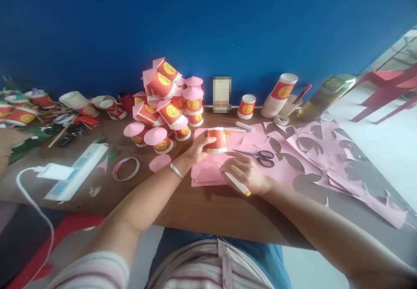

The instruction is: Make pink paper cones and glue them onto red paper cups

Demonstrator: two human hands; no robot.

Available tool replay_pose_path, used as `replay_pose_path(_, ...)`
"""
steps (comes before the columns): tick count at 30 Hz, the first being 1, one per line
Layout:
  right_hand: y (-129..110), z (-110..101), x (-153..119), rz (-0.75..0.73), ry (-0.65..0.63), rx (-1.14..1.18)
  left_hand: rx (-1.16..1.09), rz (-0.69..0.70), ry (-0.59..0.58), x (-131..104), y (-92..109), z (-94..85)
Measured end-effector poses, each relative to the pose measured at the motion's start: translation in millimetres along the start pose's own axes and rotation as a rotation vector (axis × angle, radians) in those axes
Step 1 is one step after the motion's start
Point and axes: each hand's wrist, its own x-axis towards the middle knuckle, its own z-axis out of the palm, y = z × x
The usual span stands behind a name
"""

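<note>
My left hand (197, 149) grips a red paper cup (217, 141) with a yellow emblem, held over a stack of pink paper (205, 174). In my right hand (246, 172) is a white marker (236, 182) with an orange end, its tip pointing up and left, just below the cup. Behind the right hand lies a pair of scissors (260, 155) with dark handles. A pink paper disc (159, 163) rests on the table near my left wrist.
Red cups with pink cone tops (169, 113) are piled at the back left. Cut pink paper scraps (319, 154) cover the right side. A tape roll (126, 169) and a white power strip (76, 171) lie at left. One red cup (246, 106) stands by the blue wall.
</note>
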Motion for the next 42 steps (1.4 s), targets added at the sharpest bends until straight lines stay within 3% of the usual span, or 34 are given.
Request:
replay_pose_path(3, 0.2, -2.0, 1.1, -0.015, 0.052, -0.021, -0.1, 0.011, 0.016, 2.2, 2.5, -3.9)
replay_pose_path(7, 2.0, -2.4, -0.8, -0.036, 0.081, -0.094, -0.153, -0.011, -0.072, 4.2, 4.5, -6.7)
replay_pose_path(15, 22.2, 5.8, -12.5, 0.133, 0.105, -0.24, -0.247, -0.068, -0.05, 1.5, 7.8, -6.6)
replay_pose_path(24, 30.3, 8.0, -14.7, 0.185, 0.061, -0.255, -0.216, -0.141, -0.13, 1.0, 1.4, -6.2)
replay_pose_path(42, 30.0, 6.7, -15.3, 0.157, 0.051, -0.235, -0.035, -0.072, -0.188, -2.6, 3.5, 1.8)
